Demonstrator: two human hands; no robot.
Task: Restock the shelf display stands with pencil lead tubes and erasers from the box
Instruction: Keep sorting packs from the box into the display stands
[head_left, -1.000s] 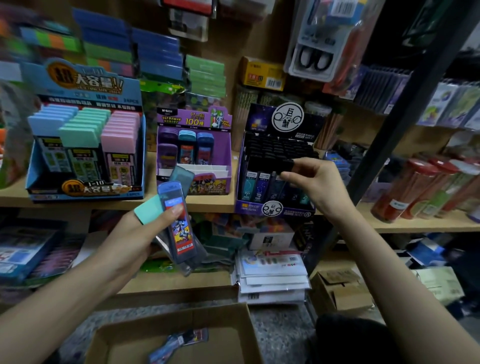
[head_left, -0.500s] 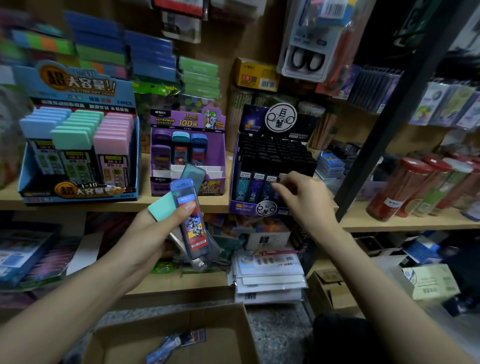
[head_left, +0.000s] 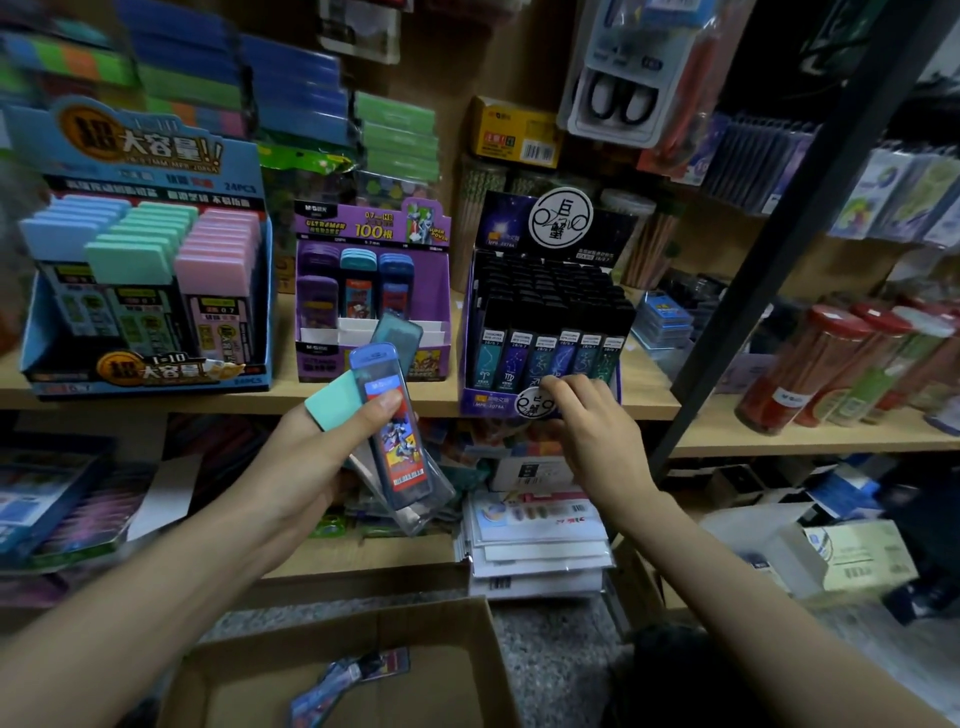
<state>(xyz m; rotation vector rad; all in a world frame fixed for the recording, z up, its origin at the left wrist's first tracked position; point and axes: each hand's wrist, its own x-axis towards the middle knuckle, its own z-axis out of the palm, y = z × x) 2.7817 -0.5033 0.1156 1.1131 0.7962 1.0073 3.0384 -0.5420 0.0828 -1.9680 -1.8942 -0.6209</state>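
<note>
Centre frame, the left hand grips fanned lead tubes (thumb pressing the blue one). Just right, the right hand curls fingers against the dark display stand; any pinch is unclear.

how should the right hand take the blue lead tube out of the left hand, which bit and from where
Grip the blue lead tube by its capped top end, pinching the two narrow edges, coming down from above. That end sticks up clear of the left hand's thumb, which presses the face; lower down it lies over other tubes.
</note>
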